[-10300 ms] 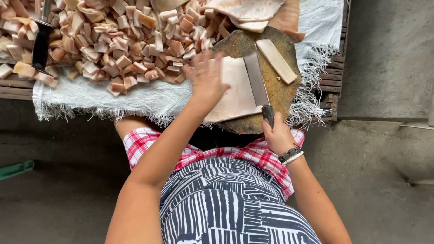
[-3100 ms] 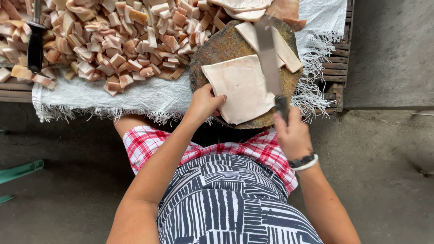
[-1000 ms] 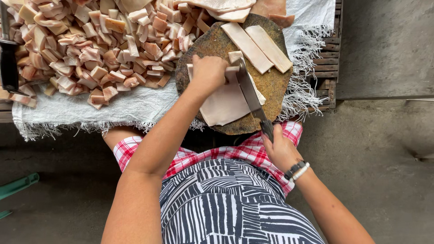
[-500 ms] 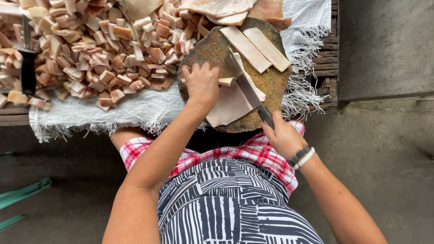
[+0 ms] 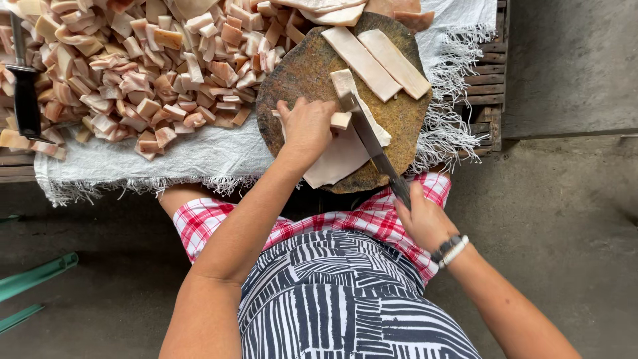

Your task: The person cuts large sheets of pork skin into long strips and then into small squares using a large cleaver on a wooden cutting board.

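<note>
Round wooden chopping board (image 5: 299, 70), dark and worn, carrying the work: you have one broad pale slab of pork skin and fat (image 5: 339, 156) lying at its near edge and partly overhanging toward your lap. Two long cut strips (image 5: 379, 60) lie side by side at the far right of the board, just beside each other, and a third strip (image 5: 345, 83) sits against the blade. Your left hand (image 5: 307, 126) presses flat on the slab, fingers (image 5: 287, 110) curled down over it, with a small cut piece (image 5: 340, 120) at the fingertips. Your right hand (image 5: 422, 219) is closed around the handle of one cleaver-like knife (image 5: 365, 129), whose blade runs diagonally across the slab; the handle itself is hidden inside the grip. A wristband (image 5: 450, 249) circles that wrist.

Left of the board, a heap of cut cubes (image 5: 146, 66), pink and cream, too many to count, rests on a white woven cloth (image 5: 199, 156) with frayed edges spread over the slatted tabletop (image 5: 488, 80). A second knife with a black handle (image 5: 26, 100) lies at the heap's left edge, its blade cut off by the frame. More uncut slabs (image 5: 325, 8) at the top are cropped. Your checked shirt (image 5: 372, 216) and striped apron (image 5: 345, 299) fill the foreground.
</note>
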